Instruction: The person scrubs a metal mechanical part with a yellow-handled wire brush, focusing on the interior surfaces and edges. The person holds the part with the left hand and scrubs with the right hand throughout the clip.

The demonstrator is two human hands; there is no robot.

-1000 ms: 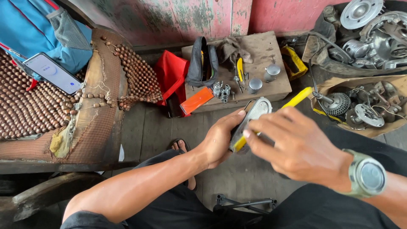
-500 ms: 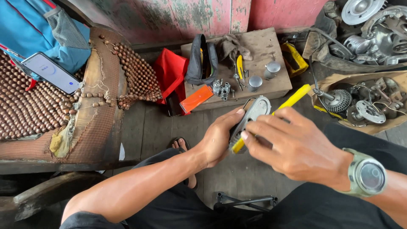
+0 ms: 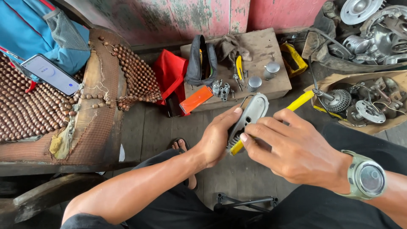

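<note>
A: Item one, the work in hand?

B: The left hand (image 3: pixel 220 138) is clamping its grip round a grey metal cover (image 3: pixel 250 116), oblong with a rounded end, held up over the floorboards between the knees. The right hand (image 3: pixel 296 150) is closing its fingers on a yellow-handled brush (image 3: pixel 296 104) and pressing the bristle end against the cover's lower edge, just beside the left thumb.

A: Advice for brushing it well?

B: I would judge short strokes along the edge best, the cover being tilted so the grit is falling away, and the left fingers staying clear of the bristles (they look stiff, though I cannot tell if they are wire).

A: Item two, materials nearby?

B: A worn wooden block (image 3: pixel 271 82) is serving as the bench, carrying two small dull-metal cylinders (image 3: pixel 263 76), a cluster of little screws or fittings (image 3: pixel 221 89), a black pouch (image 3: pixel 201 61) and a crumpled rag (image 3: pixel 231 46).

A: And the rest?

B: A red cloth (image 3: pixel 169 72), an orange flat box (image 3: pixel 196 99), a brown beaded seat mat (image 3: pixel 25 110) with a phone (image 3: pixel 51 74) lying on it, a blue bag (image 3: pixel 29 25), and cardboard trays of greasy machined parts (image 3: pixel 360 101). A grey-green wristwatch (image 3: pixel 368 178) is sitting on the right wrist.
</note>
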